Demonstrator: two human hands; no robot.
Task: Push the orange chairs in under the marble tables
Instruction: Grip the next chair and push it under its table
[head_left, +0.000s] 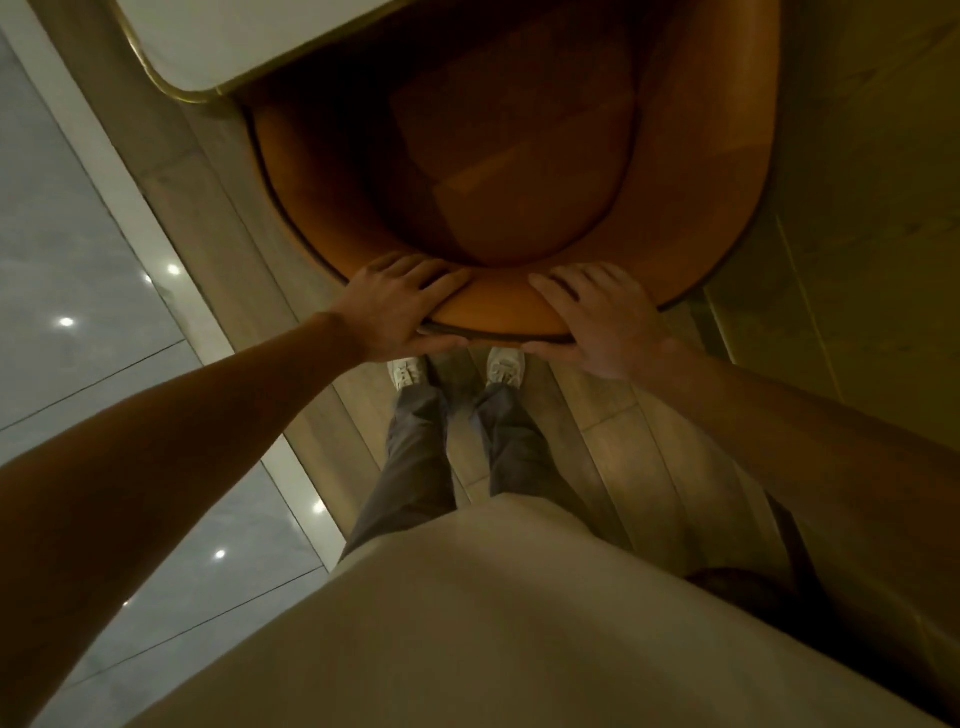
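In the head view, the orange chair (498, 171) stands at 12 o'clock from the person, and its seat front is already partly under the marble tabletop (218, 47) at 11 o'clock. The left hand (400, 306) and the right hand (602, 317) both grip the top of the backrest: the fingers (441, 283) are curled over the inner side, close together, with the thumbs behind. To do this step well, I think both hands should push equally and straight, so the chair does not turn, and slowly, because the armrest may strike the brass edge (176, 92).
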